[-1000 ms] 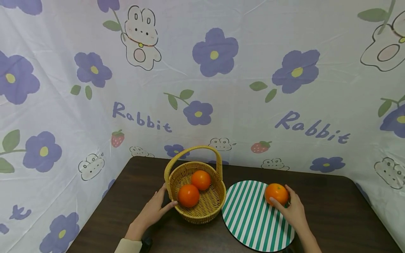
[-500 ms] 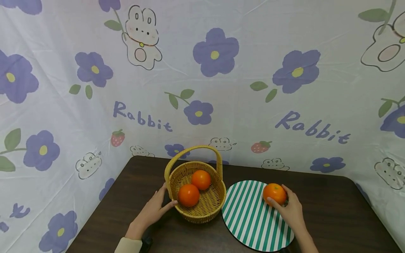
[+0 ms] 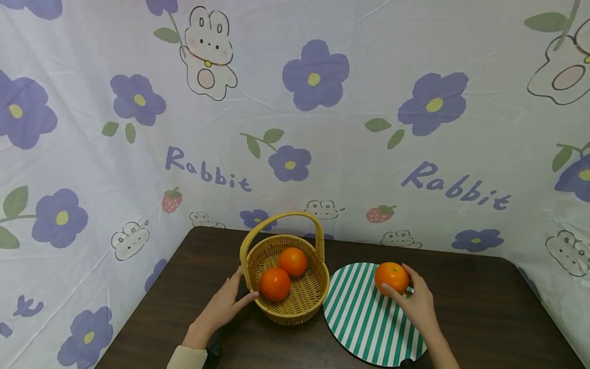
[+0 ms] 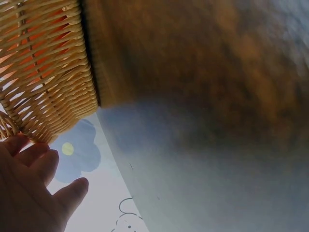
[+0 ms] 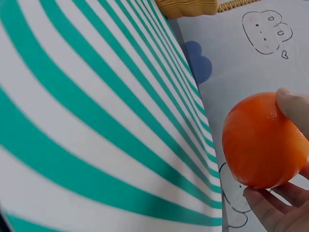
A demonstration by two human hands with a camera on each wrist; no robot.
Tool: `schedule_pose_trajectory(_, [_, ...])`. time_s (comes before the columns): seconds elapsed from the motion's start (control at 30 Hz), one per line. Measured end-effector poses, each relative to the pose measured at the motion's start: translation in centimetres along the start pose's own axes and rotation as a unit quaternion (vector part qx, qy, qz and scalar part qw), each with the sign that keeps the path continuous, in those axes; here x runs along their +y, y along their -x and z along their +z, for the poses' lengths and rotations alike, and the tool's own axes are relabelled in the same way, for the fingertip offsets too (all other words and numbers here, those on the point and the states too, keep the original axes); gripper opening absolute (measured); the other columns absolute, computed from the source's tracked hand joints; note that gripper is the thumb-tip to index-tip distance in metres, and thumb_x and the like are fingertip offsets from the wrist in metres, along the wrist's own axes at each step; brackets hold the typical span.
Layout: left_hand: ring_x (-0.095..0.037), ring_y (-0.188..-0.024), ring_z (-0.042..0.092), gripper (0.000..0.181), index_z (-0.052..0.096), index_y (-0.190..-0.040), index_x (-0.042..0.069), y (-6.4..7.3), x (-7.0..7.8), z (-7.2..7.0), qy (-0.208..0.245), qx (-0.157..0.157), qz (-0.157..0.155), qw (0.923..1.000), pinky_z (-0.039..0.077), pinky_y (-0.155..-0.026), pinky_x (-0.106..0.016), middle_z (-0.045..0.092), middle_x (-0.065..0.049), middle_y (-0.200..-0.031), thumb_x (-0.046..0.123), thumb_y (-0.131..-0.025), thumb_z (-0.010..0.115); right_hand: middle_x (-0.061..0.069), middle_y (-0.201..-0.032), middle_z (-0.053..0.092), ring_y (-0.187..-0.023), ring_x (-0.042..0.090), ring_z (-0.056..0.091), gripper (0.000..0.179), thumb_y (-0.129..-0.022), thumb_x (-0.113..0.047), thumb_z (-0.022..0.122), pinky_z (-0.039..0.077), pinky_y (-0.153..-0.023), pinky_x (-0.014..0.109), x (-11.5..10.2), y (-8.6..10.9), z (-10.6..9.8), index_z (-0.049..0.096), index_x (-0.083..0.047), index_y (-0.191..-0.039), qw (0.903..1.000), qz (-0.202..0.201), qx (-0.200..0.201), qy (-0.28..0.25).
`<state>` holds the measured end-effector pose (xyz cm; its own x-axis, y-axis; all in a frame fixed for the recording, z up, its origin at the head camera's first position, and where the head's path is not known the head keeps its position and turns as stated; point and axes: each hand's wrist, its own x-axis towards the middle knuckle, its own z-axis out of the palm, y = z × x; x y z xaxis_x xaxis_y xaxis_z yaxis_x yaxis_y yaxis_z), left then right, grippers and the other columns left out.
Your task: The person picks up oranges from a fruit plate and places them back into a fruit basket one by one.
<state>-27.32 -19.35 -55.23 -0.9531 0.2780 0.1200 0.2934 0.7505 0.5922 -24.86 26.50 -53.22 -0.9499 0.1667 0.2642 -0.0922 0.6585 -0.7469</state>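
Note:
In the head view my right hand (image 3: pixel 418 305) grips an orange (image 3: pixel 390 277) between thumb and fingers, over the far right part of a round green-and-white striped board (image 3: pixel 357 312). The right wrist view shows this orange (image 5: pixel 263 140) apart from the striped surface, thumb on one side and fingers on the other. My left hand (image 3: pixel 218 307) touches the left side of a yellow wicker basket (image 3: pixel 295 319), its thumb spread near the front rim. Inside the basket lie two more oranges, one nearer (image 3: pixel 275 284) and one farther back (image 3: pixel 293 262). The left wrist view shows fingertips against the wickerwork (image 4: pixel 53 92).
The dark wooden table (image 3: pixel 484 307) carries the basket and board, which stand close side by side. The basket's tall arched handle (image 3: pixel 286 214) rises above its rim. A white cloth (image 3: pixel 350 154) with purple flowers and rabbits hangs behind and beside the table.
My right hand has moved left and slightly away with the orange, from the board's right edge towards its middle. The left hand and basket have stayed in place.

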Motion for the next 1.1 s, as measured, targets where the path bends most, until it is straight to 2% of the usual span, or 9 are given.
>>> schedule_pose_trajectory(0.27, [-0.02,-0.141,0.02,0.088,0.007,-0.151,0.022,-0.1,0.0,0.2,0.0,0.0,-0.005,1.0,0.013,-0.114,-0.05,0.012,-0.002,-0.155,0.061,-0.085,0.05,0.026,-0.131,0.04,-0.11,0.042,0.051,0.08,-0.082,-0.042,0.069,0.049,-0.088,0.051,-0.9,0.1,0.3,0.033,-0.006,-0.143,0.9998,0.005,-0.016,-0.007])
schedule_pose_trajectory(0.53, [-0.021,-0.141,0.02,0.088,0.007,-0.151,0.023,-0.1,0.1,0.3,0.004,0.002,-0.006,1.0,0.012,-0.114,-0.05,0.013,-0.002,-0.155,0.062,-0.085,0.05,0.026,-0.13,0.041,-0.107,0.041,0.054,0.079,-0.081,-0.04,0.07,0.051,-0.086,0.049,-2.1,0.4,0.8,0.034,-0.006,-0.142,0.9998,-0.011,-0.017,-0.007])
schedule_pose_trajectory(0.87, [-0.022,-0.141,0.02,0.086,0.007,-0.151,0.02,-0.1,0.2,0.0,0.001,0.0,-0.003,1.0,0.013,-0.114,-0.051,0.011,-0.004,-0.155,0.056,-0.087,0.053,0.024,-0.13,0.042,-0.112,0.038,0.05,0.077,-0.081,-0.036,0.072,0.051,-0.086,0.049,-3.2,0.5,1.4,0.036,-0.005,-0.141,0.9987,-0.041,-0.018,-0.025])
schedule_pose_trajectory(1.1, [-0.022,-0.141,0.02,0.088,0.007,-0.151,0.022,-0.1,0.0,0.1,-0.004,0.005,0.001,1.0,0.013,-0.114,-0.051,0.011,-0.003,-0.155,0.063,-0.085,0.049,0.023,-0.13,0.044,-0.111,0.036,0.051,0.076,-0.08,-0.034,0.073,0.052,-0.085,0.047,-4.2,0.5,1.5,0.037,-0.005,-0.141,0.9978,-0.058,-0.014,-0.028])
